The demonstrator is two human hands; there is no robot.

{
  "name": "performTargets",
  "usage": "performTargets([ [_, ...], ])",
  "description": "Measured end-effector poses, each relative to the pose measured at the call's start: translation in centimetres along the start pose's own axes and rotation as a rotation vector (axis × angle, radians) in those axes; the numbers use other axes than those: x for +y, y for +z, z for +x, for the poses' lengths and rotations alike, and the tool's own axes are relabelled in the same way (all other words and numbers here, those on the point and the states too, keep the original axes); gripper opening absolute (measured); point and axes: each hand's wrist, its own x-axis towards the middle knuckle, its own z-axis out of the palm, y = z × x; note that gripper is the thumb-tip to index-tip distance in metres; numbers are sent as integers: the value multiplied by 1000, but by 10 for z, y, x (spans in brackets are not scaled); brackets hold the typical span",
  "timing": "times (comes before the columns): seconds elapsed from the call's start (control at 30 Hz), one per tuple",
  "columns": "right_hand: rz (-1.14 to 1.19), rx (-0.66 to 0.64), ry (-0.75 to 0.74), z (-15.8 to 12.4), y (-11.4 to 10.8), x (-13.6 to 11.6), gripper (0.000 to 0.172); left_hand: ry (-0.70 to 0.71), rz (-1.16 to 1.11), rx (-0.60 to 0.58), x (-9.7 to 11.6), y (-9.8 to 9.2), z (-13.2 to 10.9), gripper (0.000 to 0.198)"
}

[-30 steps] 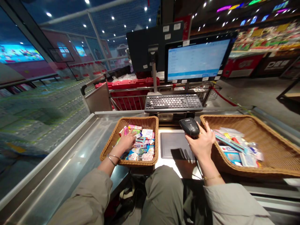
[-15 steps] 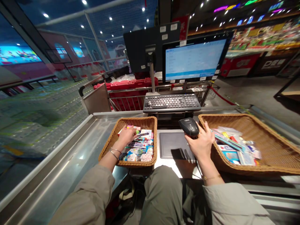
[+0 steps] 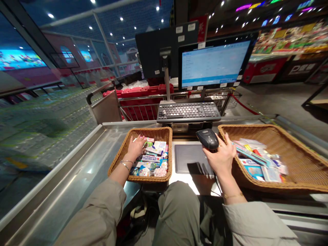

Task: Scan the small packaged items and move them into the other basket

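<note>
Trousers of grey-green cloth fill the near middle, with a light sleeve on the right and a darker-looking sleeve on the left. A thin bracelet circles the right wrist, and silver bangles ring the left.

The right hand grips a black scanner, holding it above the right part of a flat grey pad. The left hand reaches into the far left part of the small wicker basket, fingers spread over the small packaged goods there; whether they pinch anything, I cannot tell. This basket stands left of the pad on the metal counter. Right of the scanner, a larger basket holds more packs, gathered in its left part.

Farther off, beyond the pad, is a black keyboard. Behind it stands a lit screen, and to its left a second monitor with its back turned. Red crates lie beyond, and a red freezer stands at far right.
</note>
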Motion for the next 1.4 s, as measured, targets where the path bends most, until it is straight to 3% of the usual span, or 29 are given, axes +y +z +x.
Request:
performTargets([
  [0.13,3,1,5,0,1,0,48,3,36,17,10,-7,1,40],
  [0.3,9,4,4,-1,2,0,48,114,47,-95,53,-8,10,20],
  [0.47,9,-2,-14,-2,2,1,46,211,38,-139,92,0,19,23],
  [0.67,10,8,-14,-3,2,4,47,294,38,-131,103,-5,22,19],
  [0.83,-7,12,-26,-3,2,4,45,337,20,-41,85,-38,15,18],
  [0.93,-5,18,-28,-3,2,4,47,358,-80,101,59,-54,9,29],
  [1.0,-10,14,-27,-3,2,4,49,365,-203,186,39,-54,5,29],
  [1.23,-13,13,-37,-3,4,8,49,199,-164,-37,-17,-20,-14,22],
  [1.4,-12,19,-38,-3,5,7,50,109,-77,-98,-20,-12,-17,29],
])
